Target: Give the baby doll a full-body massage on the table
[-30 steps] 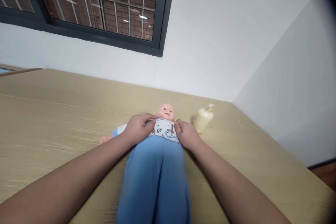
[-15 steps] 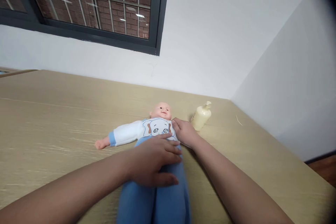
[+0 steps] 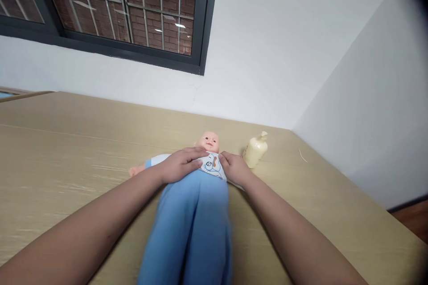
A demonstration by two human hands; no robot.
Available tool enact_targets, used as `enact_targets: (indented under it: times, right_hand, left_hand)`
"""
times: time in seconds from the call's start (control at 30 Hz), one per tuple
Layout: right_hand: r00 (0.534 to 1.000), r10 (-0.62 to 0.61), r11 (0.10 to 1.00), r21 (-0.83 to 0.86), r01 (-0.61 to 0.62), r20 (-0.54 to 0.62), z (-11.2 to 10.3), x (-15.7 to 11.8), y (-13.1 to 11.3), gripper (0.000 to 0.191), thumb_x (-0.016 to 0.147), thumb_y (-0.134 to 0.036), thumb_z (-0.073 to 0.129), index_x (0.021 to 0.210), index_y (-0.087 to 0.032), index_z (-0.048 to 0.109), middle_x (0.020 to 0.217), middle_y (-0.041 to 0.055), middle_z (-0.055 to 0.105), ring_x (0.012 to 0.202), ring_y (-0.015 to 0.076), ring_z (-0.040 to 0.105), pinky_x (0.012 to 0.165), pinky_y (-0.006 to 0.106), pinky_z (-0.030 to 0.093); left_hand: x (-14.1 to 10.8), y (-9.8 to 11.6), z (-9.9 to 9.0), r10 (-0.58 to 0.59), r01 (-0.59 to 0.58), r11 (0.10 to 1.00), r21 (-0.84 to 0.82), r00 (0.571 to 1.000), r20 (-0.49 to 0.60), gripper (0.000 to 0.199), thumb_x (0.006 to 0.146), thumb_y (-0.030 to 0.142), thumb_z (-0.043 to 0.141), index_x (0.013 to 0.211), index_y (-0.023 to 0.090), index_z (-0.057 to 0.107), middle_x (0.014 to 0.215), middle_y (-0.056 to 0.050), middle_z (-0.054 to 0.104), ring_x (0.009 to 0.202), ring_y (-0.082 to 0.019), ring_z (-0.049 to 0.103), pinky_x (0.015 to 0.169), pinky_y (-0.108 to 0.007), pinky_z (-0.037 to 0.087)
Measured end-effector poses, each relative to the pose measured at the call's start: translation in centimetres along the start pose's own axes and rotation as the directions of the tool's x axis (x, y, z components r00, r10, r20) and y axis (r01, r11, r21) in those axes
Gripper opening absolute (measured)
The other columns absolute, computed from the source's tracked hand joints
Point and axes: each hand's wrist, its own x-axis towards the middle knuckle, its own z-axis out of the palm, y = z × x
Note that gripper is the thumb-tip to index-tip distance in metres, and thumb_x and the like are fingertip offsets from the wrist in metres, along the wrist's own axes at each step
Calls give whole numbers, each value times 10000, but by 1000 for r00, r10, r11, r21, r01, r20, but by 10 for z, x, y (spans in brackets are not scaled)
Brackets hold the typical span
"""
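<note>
A baby doll (image 3: 210,140) lies on its back on the wooden tabletop, head toward the wall. It wears a white shirt (image 3: 211,164) with a blue-lined cartoon animal print and long blue trousers (image 3: 192,213) stretching toward me. My left hand (image 3: 183,162) lies on the doll's chest at its left-hand side in view, fingers extended and flat over the shirt, covering part of the print. At the opposite shoulder, my right hand (image 3: 233,167) is closed around the doll's upper arm and sleeve, hiding most of that arm.
A cream pump bottle (image 3: 256,150) stands upright just beyond my right hand. The wooden tabletop (image 3: 83,142) meets a white wall behind, under a dark-framed barred window (image 3: 197,60). A thin pale strand (image 3: 302,155) lies at the right.
My left hand has moved from the waist of the trousers up onto the doll's chest. My right hand keeps its hold. The view has shifted slightly.
</note>
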Motion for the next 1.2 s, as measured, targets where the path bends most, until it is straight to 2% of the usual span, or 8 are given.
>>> enact_targets:
  times: [0.2,0.33,0.4,0.47,0.53,0.6,0.83,1.2]
  right_hand:
    - [1000,6,1000,1,-6,-25,3,1,2,380,1035,-399,349,827,-234,621,807,28,702,773,196,632,675,296,412]
    - [970,-109,994,-3,111,-216,0,-5,-10,261,991,-312,444,1051,-218,679,1086,80,725,1045,243,638,917,380,478]
    - [913,-263,963,-26,269,-313,-4,-16,-27,251,971,-285,479,1099,-195,676,1152,104,711,1130,261,611,1010,423,464]
    - [849,-456,879,16,477,-267,-7,-31,-51,246,961,-256,503,1143,-209,661,1146,84,717,1124,234,627,1011,403,487]
    - [685,-723,671,148,727,-89,-7,-46,-74,288,941,-214,510,1195,-244,642,1153,41,733,1119,185,655,1008,343,513]
    - [594,-804,579,185,794,-29,-6,-56,-88,252,950,-298,560,1176,-246,661,1173,37,738,1205,184,636,1074,329,485]
    - [724,-675,735,42,677,141,-1,-38,-68,476,971,-442,542,1400,-237,554,1467,86,572,1409,264,468,1226,495,290]
    - [916,-399,914,59,401,-44,13,-20,-29,501,1006,-516,463,1435,-261,511,1498,74,530,1419,251,436,1208,482,321]
  left_hand:
    - [0,3,-2,-216,216,976,-17,970,-112,509,1003,523,419,1310,217,685,1344,-69,678,1246,-276,613,1053,-368,456]
    - [-1,0,-3,-254,257,966,14,961,-108,501,1014,510,378,1271,237,711,1287,-50,712,1178,-271,653,981,-353,483]
    - [-1,0,-3,-245,248,968,22,963,-109,494,1019,497,370,1259,239,716,1262,-44,724,1150,-266,666,961,-348,486]
    - [0,-1,-2,-248,253,967,28,962,-115,488,1022,490,364,1236,243,726,1227,-40,739,1117,-262,677,935,-346,492]
    - [0,-2,-1,-247,254,966,40,961,-123,480,1025,484,366,1235,245,726,1224,-37,739,1112,-259,677,929,-344,489]
    - [0,-3,0,-236,244,968,52,964,-125,475,1026,476,372,1257,241,715,1241,-38,733,1125,-255,673,941,-340,480]
    - [-1,-5,1,-189,193,981,32,977,-96,464,1034,461,358,1227,246,721,1238,-28,735,1132,-234,671,917,-310,482]
    - [-3,-12,18,-226,254,960,121,953,-202,544,1037,460,279,1371,228,639,1400,-47,641,1291,-246,590,1075,-356,433]
